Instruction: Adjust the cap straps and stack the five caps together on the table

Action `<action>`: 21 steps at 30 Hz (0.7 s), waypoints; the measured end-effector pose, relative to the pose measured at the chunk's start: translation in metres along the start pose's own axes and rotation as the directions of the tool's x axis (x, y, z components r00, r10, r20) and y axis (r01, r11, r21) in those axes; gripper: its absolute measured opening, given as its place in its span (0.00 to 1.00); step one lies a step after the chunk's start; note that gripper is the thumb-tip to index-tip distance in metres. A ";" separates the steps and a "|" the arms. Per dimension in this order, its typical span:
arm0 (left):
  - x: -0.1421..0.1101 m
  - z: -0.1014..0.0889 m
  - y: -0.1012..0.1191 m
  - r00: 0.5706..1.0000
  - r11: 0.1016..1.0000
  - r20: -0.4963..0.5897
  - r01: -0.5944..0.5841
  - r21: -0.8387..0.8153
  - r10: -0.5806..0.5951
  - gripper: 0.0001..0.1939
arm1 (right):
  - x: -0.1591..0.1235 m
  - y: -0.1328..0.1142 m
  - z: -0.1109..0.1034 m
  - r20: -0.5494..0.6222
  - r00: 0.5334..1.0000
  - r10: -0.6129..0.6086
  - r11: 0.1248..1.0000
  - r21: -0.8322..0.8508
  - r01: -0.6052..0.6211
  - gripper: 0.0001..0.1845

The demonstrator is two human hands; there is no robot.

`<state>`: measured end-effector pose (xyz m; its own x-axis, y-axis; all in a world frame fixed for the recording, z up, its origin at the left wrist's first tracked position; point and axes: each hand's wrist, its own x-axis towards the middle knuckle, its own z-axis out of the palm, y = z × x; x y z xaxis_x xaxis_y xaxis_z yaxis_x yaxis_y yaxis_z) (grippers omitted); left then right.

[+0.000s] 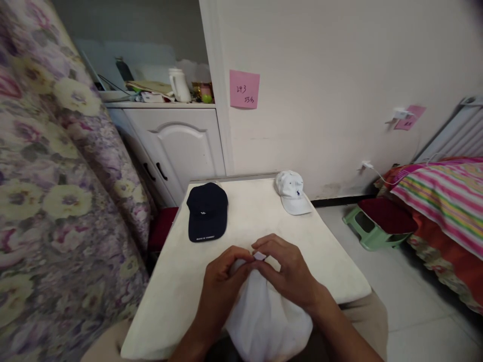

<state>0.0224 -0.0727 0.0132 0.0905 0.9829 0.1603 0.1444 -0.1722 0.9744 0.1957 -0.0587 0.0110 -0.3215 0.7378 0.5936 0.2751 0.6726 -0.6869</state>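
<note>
In the lower middle of the head view, a soft white cloth piece (268, 322), rounded like a cap, hangs over the near edge of the table. My left hand (225, 279) pinches its upper edge from the left. From the right, my right hand (284, 269) pinches the same edge, fingertips close to the left ones. A small pale tab (259, 256) shows between the fingers. Beyond my left hand lies a dark navy cap (207, 211), brim toward me. At the far right corner sits a white cap (292, 192) with a small blue logo.
The caps rest on a cream-covered table (169, 291) against the wall. A floral curtain (71, 176) hangs close on the left, beside a white cabinet (184, 146). To the right are a green stool (373, 226) and a bed with a striped cover (445, 191).
</note>
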 end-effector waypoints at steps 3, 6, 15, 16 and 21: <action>0.000 -0.001 -0.002 0.998 0.998 -0.002 0.065 0.001 -0.065 0.02 | 0.000 -0.004 -0.001 -0.019 0.999 0.049 0.997 0.060 -0.048 0.07; 0.000 -0.001 -0.003 0.992 0.989 0.002 0.126 -0.074 -0.126 0.04 | -0.001 -0.005 0.000 -0.010 0.986 0.164 0.965 0.208 -0.159 0.09; 0.001 -0.003 -0.007 0.969 0.933 0.094 0.245 -0.265 -0.228 0.10 | -0.003 0.000 -0.003 0.049 0.897 0.438 0.723 0.575 -0.384 0.13; 0.002 -0.004 -0.007 0.967 0.929 0.113 0.250 -0.274 -0.227 0.11 | -0.002 -0.001 -0.004 0.046 0.901 0.432 0.732 0.566 -0.380 0.13; 0.007 -0.009 0.000 0.922 0.941 0.285 0.309 -0.138 -0.261 0.13 | 0.003 -0.005 -0.008 0.012 0.943 0.334 0.832 0.465 -0.301 0.07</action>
<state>0.0141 -0.0656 0.0152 0.3268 0.9329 -0.1511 0.0283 0.1502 0.9883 0.2003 -0.0593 0.0198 -0.2224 0.9192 0.3250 -0.0960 0.3111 -0.9455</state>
